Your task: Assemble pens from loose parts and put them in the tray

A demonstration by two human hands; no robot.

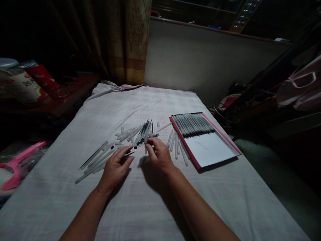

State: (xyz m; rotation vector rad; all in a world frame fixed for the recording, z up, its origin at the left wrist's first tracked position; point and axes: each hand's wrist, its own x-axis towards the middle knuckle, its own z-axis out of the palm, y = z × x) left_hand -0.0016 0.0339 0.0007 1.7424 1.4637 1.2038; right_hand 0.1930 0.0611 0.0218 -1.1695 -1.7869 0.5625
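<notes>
A person's two bare hands work over a table covered in pale, faintly checked cloth. The right hand pinches a slim, translucent whitish tube between thumb and fingertips, just in front of a loose pile of dark, slender, pointed sticks. The left hand holds thumb and forefinger apart, a dark pointed tip showing between them; whether it is gripped cannot be told. Long translucent plastic tubes lie beside that hand. At right, a shallow red-edged white box holds a row of dark-ended clear sticks.
</notes>
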